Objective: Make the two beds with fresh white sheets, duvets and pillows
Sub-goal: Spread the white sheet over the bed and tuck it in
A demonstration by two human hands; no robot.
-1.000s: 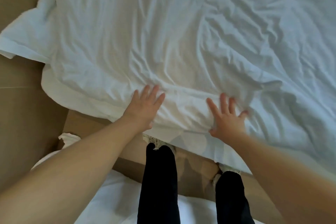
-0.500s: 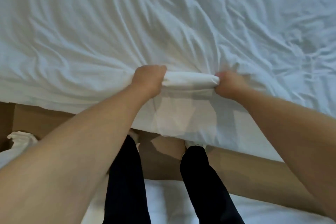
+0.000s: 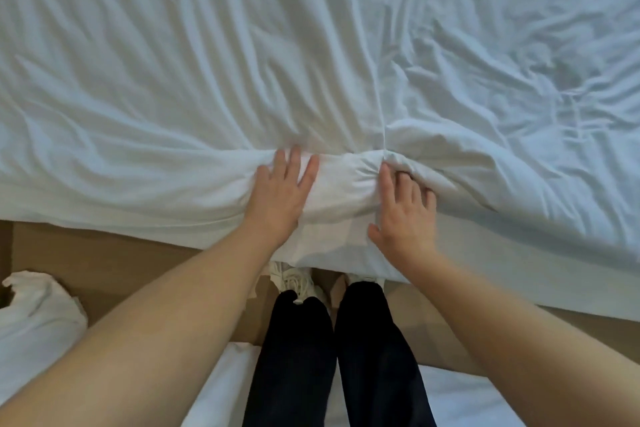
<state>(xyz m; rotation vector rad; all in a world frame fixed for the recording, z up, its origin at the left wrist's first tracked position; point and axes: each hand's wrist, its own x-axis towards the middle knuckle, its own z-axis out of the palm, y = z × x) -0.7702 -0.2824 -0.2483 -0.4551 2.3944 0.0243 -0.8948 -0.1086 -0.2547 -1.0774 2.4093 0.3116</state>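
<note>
A wrinkled white duvet (image 3: pixel 207 62) covers the bed and fills the upper part of the view. Its near edge hangs over the bed side, with a bunched fold (image 3: pixel 346 180) at the middle. My left hand (image 3: pixel 280 198) lies flat on the left end of that fold, fingers straight. On the right end of the fold rests my right hand (image 3: pixel 405 215), fingers spread and pressing the cloth. Neither hand grips anything.
A tan floor strip (image 3: pixel 104 263) runs between the bed and me. White bedding (image 3: pixel 31 322) lies crumpled at the lower left, and more white cloth (image 3: pixel 467 399) lies behind my dark-trousered legs (image 3: pixel 339 357). White shoes (image 3: pixel 294 281) stand at the bed edge.
Half a second ago both hands gripped the rolled duvet edge. They have let go and now press flat on the bunched fold.
</note>
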